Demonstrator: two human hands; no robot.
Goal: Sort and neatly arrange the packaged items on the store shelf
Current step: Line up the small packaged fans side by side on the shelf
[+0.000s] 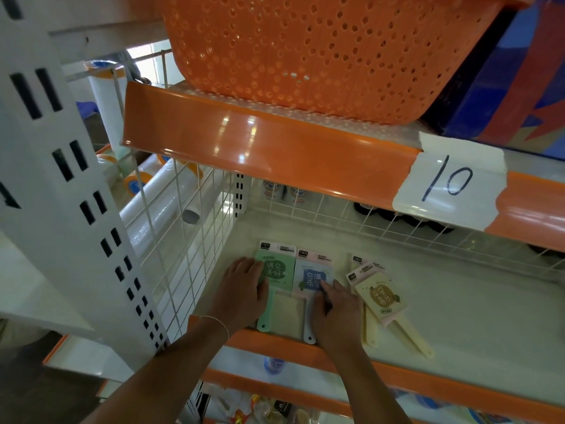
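Packaged green board (274, 281), lower centre: light, stiff, slick; left hand (243, 290) flat on it, right hand (334, 310) flat on blue board (315, 280); lift by edges.

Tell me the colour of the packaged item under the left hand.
Mint green, with a white header card; the packaged item shows best in the head view, beneath the left hand.

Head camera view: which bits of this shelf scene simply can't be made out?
- Green packaged item: its left side is under the left hand.
- Blue packaged item: its lower half is under the right hand.
- Bottles at the back: tops hidden by the orange shelf edge, labels too small.
- Package print: too small to read.
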